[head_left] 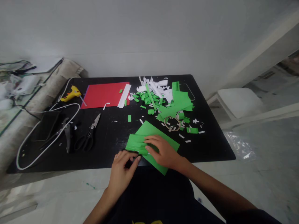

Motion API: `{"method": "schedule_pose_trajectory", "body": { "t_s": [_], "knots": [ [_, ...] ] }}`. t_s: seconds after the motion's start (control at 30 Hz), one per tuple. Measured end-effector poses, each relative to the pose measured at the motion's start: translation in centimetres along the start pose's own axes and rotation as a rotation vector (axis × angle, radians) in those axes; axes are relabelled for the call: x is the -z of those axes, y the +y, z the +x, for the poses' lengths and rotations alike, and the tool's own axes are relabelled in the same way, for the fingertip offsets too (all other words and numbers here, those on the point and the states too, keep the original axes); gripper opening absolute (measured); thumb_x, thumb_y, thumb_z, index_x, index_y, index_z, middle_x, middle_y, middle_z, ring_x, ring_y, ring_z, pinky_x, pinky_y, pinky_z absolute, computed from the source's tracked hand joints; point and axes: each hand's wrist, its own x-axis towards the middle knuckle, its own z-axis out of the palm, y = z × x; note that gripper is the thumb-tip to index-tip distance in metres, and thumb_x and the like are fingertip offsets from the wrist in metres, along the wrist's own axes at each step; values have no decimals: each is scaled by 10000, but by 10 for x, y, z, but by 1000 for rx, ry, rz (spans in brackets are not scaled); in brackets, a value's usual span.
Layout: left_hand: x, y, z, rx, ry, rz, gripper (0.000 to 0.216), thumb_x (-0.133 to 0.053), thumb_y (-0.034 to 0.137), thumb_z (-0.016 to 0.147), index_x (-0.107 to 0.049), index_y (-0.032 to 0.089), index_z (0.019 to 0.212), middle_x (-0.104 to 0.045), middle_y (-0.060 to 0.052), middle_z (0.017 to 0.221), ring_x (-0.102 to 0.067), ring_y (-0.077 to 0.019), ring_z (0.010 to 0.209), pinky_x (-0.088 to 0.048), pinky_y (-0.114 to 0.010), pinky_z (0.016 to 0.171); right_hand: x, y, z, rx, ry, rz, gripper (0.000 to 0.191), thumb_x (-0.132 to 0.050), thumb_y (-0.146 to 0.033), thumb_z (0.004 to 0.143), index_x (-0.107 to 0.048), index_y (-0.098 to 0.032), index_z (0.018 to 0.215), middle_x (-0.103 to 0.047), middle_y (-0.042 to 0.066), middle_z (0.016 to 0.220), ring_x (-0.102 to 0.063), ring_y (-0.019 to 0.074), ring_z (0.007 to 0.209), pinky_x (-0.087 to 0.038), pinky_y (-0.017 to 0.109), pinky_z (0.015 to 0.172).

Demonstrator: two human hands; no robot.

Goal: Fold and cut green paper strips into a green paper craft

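Note:
A green paper sheet point(155, 135) lies at the near edge of the black table point(210, 146), its left part cut into strips and folded over. My right hand point(163, 152) lies flat on the sheet with fingers stretched toward the folded strips. My left hand point(122, 169) is at the table's edge beside the sheet's left end, its fingers curled and pinched together near the strips; what they pinch is hidden.
Black scissors point(90, 137) lie left of the sheet. A yellow glue gun point(71, 94) with a white cord, a red sheet point(105, 94), a pile of green and white scraps point(163, 99) and a tape ring point(172, 123) lie further back. A white stool point(238, 101) stands on the right.

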Motion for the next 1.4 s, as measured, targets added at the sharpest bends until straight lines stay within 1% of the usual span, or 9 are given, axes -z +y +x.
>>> {"method": "schedule_pose_trajectory", "body": {
  "t_s": [0.07,0.17,0.27,0.33,0.4,0.7,0.9,1.07,1.4],
  "knots": [
    [1,3,0,32,-13,-82,121,-678,318,986,-737,239,915,-652,28,749,-615,-166,713,-462,-308,720,4,0,0,-18,-44,22,224,-578,-205,1023,-721,-181,1194,-725,125,1295,-650,258,1245,-522,479,1103],
    [3,8,2,-3,62,-110,116,-689,263,978,-701,221,871,-635,34,729,-602,-144,669,-469,-279,668,4,3,0,5,-58,-2,261,-593,-152,990,-701,-180,1226,-711,124,1310,-636,261,1259,-519,491,1112],
    [4,10,6,-211,120,-8,47,-708,181,956,-718,223,974,-699,-7,886,-650,-173,831,-493,-318,802,-2,5,-3,69,-35,-54,310,-606,-108,953,-671,-170,1250,-693,137,1317,-627,273,1257,-521,506,1109],
    [4,8,8,-324,100,78,149,-703,145,953,-728,236,1069,-718,-39,1017,-657,-210,975,-484,-366,895,-5,6,-4,92,-24,-89,312,-594,-101,955,-662,-158,1254,-687,150,1321,-621,283,1258,-523,515,1105],
    [3,5,8,-365,65,139,196,-690,130,960,-724,234,1123,-718,-58,1086,-647,-234,1053,-472,-398,941,-7,6,-6,103,-26,-121,319,-581,-89,953,-660,-148,1256,-681,158,1330,-613,292,1265,-521,523,1108],
    [-1,-3,3,-344,-3,257,339,-645,192,1001,-665,251,1334,-685,-104,1184,-634,-268,1107,-473,-445,953,-4,4,-6,93,-82,-181,341,-568,-100,974,-650,-140,1303,-662,161,1374,-592,295,1311,-504,536,1136],
    [-2,0,3,-342,-40,311,285,-639,205,1003,-715,257,1273,-716,-113,1211,-654,-292,1139,-453,-461,961,-4,0,-5,86,-96,-216,330,-565,-86,969,-660,-146,1279,-669,159,1362,-601,303,1288,-517,546,1117],
    [-2,0,4,-417,-44,279,306,-604,134,1012,-703,250,1278,-770,-63,1271,-638,-282,1299,-383,-469,1077,-5,0,-3,86,-85,-242,324,-537,-73,975,-672,-163,1256,-682,147,1336,-615,295,1266,-525,537,1105],
    [6,-7,3,-487,-103,269,388,-551,106,1031,-644,240,1383,-770,-61,1282,-674,-239,1230,-384,-433,1092,-5,2,-3,98,-44,-177,316,-492,-108,1022,-686,-170,1264,-701,147,1330,-639,277,1267,-540,522,1105]
  ]
}}
